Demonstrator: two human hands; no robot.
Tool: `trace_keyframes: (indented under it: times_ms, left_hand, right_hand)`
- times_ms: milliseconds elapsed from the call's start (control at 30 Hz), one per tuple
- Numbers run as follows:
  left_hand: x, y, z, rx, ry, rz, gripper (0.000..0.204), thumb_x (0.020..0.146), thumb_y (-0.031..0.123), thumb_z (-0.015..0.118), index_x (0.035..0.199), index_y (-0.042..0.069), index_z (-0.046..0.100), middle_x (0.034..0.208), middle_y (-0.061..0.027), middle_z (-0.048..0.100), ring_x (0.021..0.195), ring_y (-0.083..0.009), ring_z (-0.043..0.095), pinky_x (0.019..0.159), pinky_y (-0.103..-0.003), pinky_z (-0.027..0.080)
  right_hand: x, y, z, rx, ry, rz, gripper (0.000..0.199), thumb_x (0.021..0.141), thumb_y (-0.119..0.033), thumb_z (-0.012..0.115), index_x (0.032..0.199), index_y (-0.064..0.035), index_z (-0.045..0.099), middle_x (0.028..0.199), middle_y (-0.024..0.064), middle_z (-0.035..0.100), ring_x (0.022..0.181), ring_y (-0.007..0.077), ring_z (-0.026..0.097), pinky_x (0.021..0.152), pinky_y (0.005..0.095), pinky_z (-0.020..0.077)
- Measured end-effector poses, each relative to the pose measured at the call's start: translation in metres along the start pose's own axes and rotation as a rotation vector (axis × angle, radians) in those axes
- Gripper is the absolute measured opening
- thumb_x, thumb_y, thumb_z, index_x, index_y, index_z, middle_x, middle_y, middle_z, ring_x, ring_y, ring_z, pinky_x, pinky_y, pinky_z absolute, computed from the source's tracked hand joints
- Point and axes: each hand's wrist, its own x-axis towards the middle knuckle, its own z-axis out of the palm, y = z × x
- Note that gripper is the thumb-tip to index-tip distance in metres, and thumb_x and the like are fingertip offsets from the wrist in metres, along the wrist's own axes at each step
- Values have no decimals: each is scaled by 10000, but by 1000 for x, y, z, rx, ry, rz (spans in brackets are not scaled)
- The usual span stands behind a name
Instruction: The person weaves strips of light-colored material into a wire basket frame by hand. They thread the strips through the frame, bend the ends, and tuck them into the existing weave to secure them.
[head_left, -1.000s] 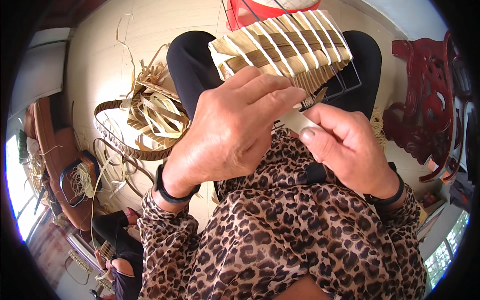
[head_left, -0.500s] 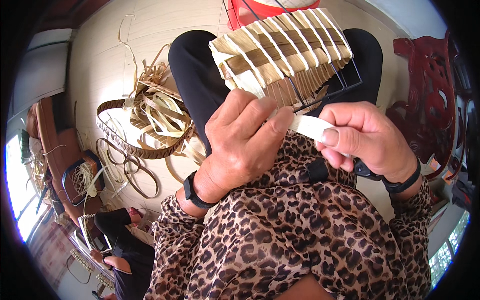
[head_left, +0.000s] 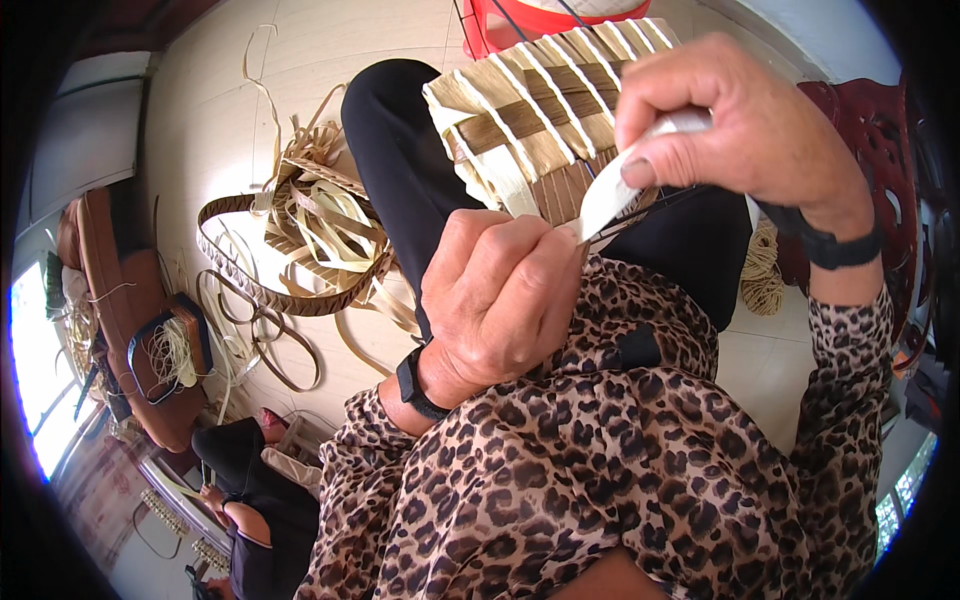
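Note:
A woven piece (head_left: 481, 88) of tan and brown flat strips on a thin black wire frame rests across my thighs, with white cord wrapped over it in slanting rows. My left hand (head_left: 500, 295) is closed at its near edge, gripping a flat white strip (head_left: 603, 200). From there the strip rises, twisted, to my right hand (head_left: 735, 130). Thumb and fingers of that hand pinch it in front of the weave's right part, which they hide. Just where the strip meets the woven piece is covered by my left fingers.
Left on the floor lies a pile of loose tan and brown strips (head_left: 325, 225) with a braided band (head_left: 290, 297). A red container (head_left: 490, 30) stands beyond my knees. Carved dark-red furniture (head_left: 860, 120) and a cord bundle (head_left: 763, 275) are at right. Another person (head_left: 265, 545) sits lower left.
My right hand has swung up and away, over the woven piece, and turned with the strip still pinched. The strip now slants upward. My left hand has shifted slightly right and nearer.

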Motion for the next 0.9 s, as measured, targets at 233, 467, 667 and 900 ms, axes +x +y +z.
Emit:
trace_keyframes:
  times_ms: [233,467,667,900]
  left_hand:
    - [-1,4,-8,-415,-1,-556,217,784,61,743,940,6,603,700,-62,635,580,-136,577,533,-240,449]
    - [45,-8,-24,-755,-353,-1019,225,887,152,664,1030,-21,655,650,-37,645,527,-47,538,491,-167,410]
    - [47,-7,-25,-803,-467,-1153,107,880,110,661,891,9,694,605,-13,619,499,-43,524,465,-169,386]
    - [40,-8,-19,-976,-353,-1218,113,879,115,657,859,11,698,575,-24,601,465,-62,501,440,-190,374]
  right_hand:
    - [32,11,0,-103,-132,-158,163,758,-122,731,798,-6,624,745,11,572,697,97,542,616,242,420]
    - [46,11,1,377,-472,-58,213,856,-156,638,1017,-17,656,750,36,623,694,109,547,635,257,416]
    - [34,13,-8,-82,-214,-52,392,708,-135,728,1060,-4,616,911,53,640,857,147,611,749,265,483]
    - [11,29,-2,-343,140,-299,151,865,-81,622,976,13,662,871,91,646,834,153,618,738,278,495]
